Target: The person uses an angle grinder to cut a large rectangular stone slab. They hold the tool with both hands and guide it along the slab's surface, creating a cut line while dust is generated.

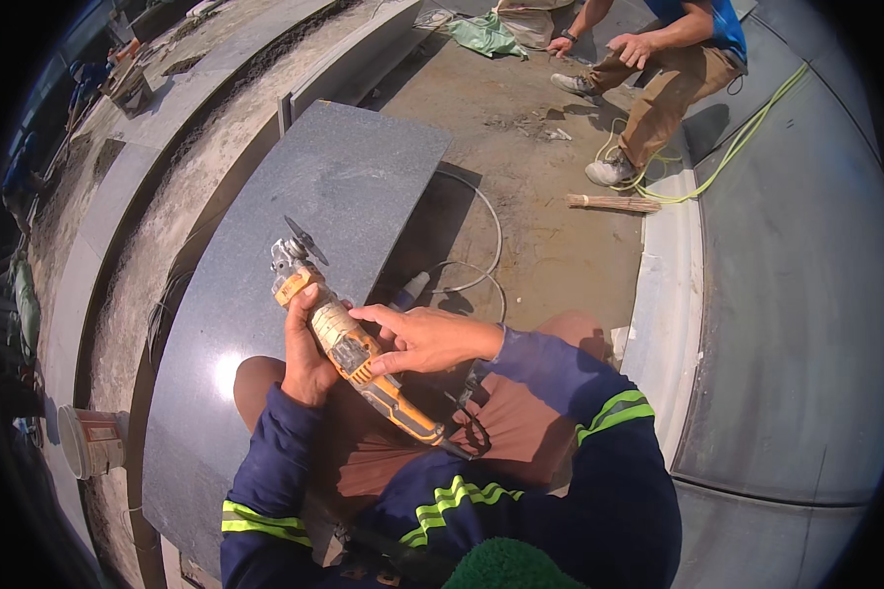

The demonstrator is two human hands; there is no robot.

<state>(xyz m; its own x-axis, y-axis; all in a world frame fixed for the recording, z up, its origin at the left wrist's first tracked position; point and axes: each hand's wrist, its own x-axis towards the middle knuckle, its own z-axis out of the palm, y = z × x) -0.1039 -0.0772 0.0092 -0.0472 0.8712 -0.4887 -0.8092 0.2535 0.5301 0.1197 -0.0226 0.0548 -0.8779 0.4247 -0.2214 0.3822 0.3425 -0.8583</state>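
A yellow and black angle grinder (349, 346) with a worn, tape-wrapped body lies tilted above my lap. Its dark cutting disc (306, 240) points away from me, over a large grey stone slab (255, 221) with a curved edge. My left hand (307, 344) wraps round the grinder near its head, thumb on top. My right hand (417, 337) reaches across the body from the right, thumb and fingers touching its middle. The cord leaves the grinder's rear end near my legs.
A grey cable with a plug (414, 287) lies beside the slab. At the far right a person in a blue shirt (722, 25) crouches near a yellow-green cord (746, 137) and a bundle of sticks (614, 203). A bucket (90, 442) stands at the left; stone steps run behind it.
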